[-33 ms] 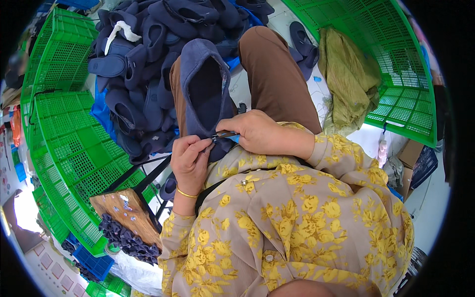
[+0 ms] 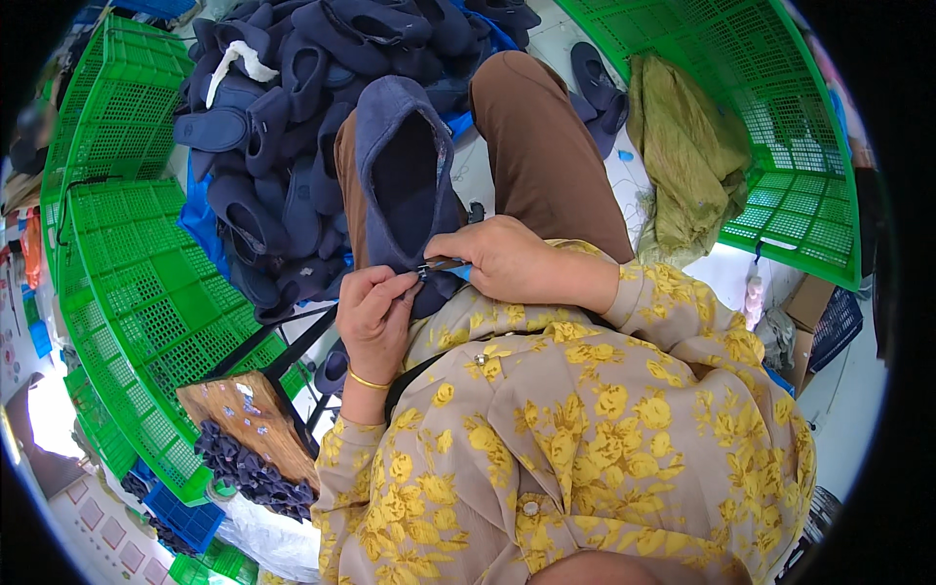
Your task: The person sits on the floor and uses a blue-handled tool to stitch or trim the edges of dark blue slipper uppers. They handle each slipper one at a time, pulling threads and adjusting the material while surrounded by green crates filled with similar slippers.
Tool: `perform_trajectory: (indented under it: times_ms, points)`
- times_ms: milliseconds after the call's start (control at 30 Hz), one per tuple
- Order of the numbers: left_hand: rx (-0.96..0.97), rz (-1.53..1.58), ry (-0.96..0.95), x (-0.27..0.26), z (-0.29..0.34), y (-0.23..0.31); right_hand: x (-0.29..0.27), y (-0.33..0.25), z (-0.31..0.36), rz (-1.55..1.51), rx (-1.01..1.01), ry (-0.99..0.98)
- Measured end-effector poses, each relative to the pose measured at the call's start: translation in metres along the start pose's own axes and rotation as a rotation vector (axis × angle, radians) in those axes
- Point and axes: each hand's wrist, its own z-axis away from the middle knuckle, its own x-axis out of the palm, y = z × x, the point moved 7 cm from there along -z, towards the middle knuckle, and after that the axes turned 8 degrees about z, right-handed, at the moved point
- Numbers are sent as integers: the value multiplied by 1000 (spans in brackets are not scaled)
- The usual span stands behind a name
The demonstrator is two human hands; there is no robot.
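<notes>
A dark navy fabric shoe [image 2: 405, 175] lies over my left thigh, toe pointing away, its opening facing up. At its heel end my left hand [image 2: 375, 310] is closed, thumb and fingers pinching the dark fabric beside a small shiny bit. My right hand [image 2: 507, 261] comes in from the right with its fingers wrapped round a small dark metal tool [image 2: 447, 263] that shows some blue at the handle. The tool's tip meets the left fingertips at the heel. What exactly lies between the tips is too small to make out.
A heap of navy shoes [image 2: 292, 127] fills the far left, a white strip [image 2: 239, 68] on it. Green mesh crates [image 2: 156, 283] stand left and right. An olive cloth [image 2: 682, 156] hangs over the right crate. A wooden board [image 2: 244, 414] with small dark fabric pieces [image 2: 249, 473] sits near left.
</notes>
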Motion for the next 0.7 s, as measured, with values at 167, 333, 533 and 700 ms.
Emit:
perform_trajectory:
  times_ms: [167, 333, 533, 700]
  points:
    - [35, -4, 13, 1, 0, -1, 5, 3, -5, 6, -25, -16]
    - [-3, -7, 40, 1, 3, -2, 7, 4, -4, 28, -30, -59]
    - [-20, -4, 57, 1, 7, -1, 4, 4, -2, 26, -107, -60]
    - [1, -20, 75, 4, 8, -1, 13, -5, -6, 216, -90, -51]
